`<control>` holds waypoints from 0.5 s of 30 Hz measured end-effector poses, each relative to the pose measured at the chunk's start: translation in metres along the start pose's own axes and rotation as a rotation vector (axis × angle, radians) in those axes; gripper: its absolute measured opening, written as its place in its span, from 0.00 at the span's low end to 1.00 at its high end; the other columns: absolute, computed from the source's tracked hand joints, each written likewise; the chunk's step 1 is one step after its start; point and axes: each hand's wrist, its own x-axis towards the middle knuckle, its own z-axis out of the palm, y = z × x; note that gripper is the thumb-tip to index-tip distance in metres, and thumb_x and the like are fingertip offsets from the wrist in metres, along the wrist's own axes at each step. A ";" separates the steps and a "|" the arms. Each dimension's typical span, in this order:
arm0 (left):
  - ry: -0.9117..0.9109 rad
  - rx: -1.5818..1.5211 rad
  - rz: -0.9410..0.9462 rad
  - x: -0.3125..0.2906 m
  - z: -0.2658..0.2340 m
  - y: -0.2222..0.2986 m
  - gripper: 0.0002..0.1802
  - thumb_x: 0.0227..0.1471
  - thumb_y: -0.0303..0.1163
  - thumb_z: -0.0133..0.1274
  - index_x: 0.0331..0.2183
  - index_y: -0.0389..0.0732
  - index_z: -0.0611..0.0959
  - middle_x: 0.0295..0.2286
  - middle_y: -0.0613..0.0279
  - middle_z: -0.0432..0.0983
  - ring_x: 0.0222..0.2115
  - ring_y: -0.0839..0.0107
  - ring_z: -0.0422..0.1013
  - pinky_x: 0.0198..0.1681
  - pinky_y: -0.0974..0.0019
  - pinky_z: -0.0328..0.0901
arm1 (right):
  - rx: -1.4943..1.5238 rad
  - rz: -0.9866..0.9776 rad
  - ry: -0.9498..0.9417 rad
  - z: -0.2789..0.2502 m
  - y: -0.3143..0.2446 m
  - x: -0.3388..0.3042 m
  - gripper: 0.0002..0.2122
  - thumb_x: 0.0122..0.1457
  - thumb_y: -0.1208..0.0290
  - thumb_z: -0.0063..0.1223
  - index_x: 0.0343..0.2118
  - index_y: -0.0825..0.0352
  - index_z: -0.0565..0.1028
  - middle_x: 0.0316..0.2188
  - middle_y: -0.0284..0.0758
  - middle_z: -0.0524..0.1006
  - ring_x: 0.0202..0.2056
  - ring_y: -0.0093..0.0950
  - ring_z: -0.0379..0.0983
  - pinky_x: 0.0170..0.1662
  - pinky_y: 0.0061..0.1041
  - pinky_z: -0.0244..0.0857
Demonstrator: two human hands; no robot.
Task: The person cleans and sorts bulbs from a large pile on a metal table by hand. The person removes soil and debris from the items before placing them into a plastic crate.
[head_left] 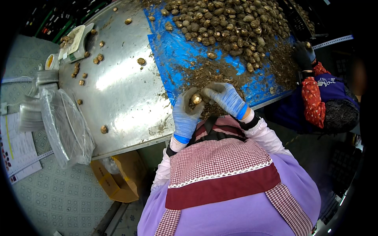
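My left hand [185, 114], in a blue glove with a soiled grey palm, is closed around a small taro [196, 99] with a pale, bare end facing up. Close beside it, my right hand [224, 97] wears a matching glove, its fingers curled together near the taro. Whatever those fingers pinch, if anything, is hidden. Under both hands lies a spread of brown peelings and dirt [204, 74] on a blue plastic sheet [168, 67]. A large heap of brown, hairy taros [224, 23] rises beyond them.
Several loose taros [141, 61] dot the metal table [126, 90]. At its left stand a scale [76, 43] with taros on it, stacked clear trays [30, 114] and a plastic bag [65, 126]. Below is an open cardboard box [130, 173]. A gloved co-worker [325, 86] works at the right.
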 end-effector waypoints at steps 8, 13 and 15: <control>-0.048 0.309 0.062 0.000 -0.003 -0.006 0.32 0.43 0.14 0.58 0.53 0.35 0.75 0.50 0.55 0.71 0.53 0.65 0.68 0.56 0.64 0.66 | -0.358 -0.263 0.017 0.005 0.016 0.006 0.12 0.54 0.63 0.63 0.32 0.68 0.79 0.25 0.41 0.79 0.26 0.27 0.75 0.31 0.28 0.69; -0.084 -0.124 -0.071 -0.001 0.000 0.006 0.30 0.45 0.15 0.58 0.53 0.34 0.75 0.52 0.56 0.71 0.54 0.66 0.68 0.57 0.64 0.65 | -0.378 -0.217 0.097 -0.007 0.010 0.010 0.12 0.52 0.64 0.63 0.31 0.68 0.78 0.23 0.40 0.77 0.24 0.26 0.72 0.32 0.27 0.69; -0.069 -0.203 -0.145 -0.001 -0.002 0.009 0.30 0.46 0.15 0.57 0.54 0.34 0.74 0.52 0.56 0.71 0.54 0.67 0.67 0.58 0.65 0.64 | -0.358 -0.211 0.112 -0.010 0.016 0.011 0.11 0.54 0.65 0.62 0.33 0.68 0.78 0.25 0.39 0.78 0.26 0.25 0.73 0.34 0.26 0.69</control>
